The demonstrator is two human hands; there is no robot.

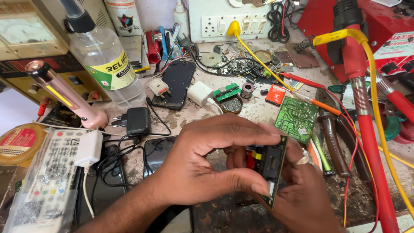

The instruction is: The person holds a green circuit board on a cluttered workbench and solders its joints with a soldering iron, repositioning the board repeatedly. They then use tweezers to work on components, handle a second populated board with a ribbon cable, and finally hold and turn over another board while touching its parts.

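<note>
Where the head view looks down, a stained, scuffed workbench (241, 113) fills the frame, crowded to every edge, with a white wall socket panel (224, 19) at the back.

Held item: small circuit board (272, 166), dark with yellow and red parts, turned edge-on above the near middle of the bench. Left hand (211, 162) is closed round it, thumb and forefinger pinching its near and far edges. Right hand (302, 194), ring on one finger, cups it from behind and below; how tightly those fingers close cannot be told (mostly hidden by the board and the left hand).

Surface, right: green circuit board (296, 117) lying flat just beyond the hands; pliers (334, 138) beside it; red machine (388, 39) at the far corner with red and yellow cables (375, 142) running down.

Surface, middle: black phone (176, 83) face-up, white plug adapter (199, 93), black charger (137, 121).

Packages and labels: clear plastic bottle (103, 60), upright at left rear, yellow-green band label; white can (124, 17) with dark emblem behind it; pink torch (64, 97) leaning; remote control (47, 181) in clear wrap at near left; round yellow tin (17, 144) with red label at far left.
</note>
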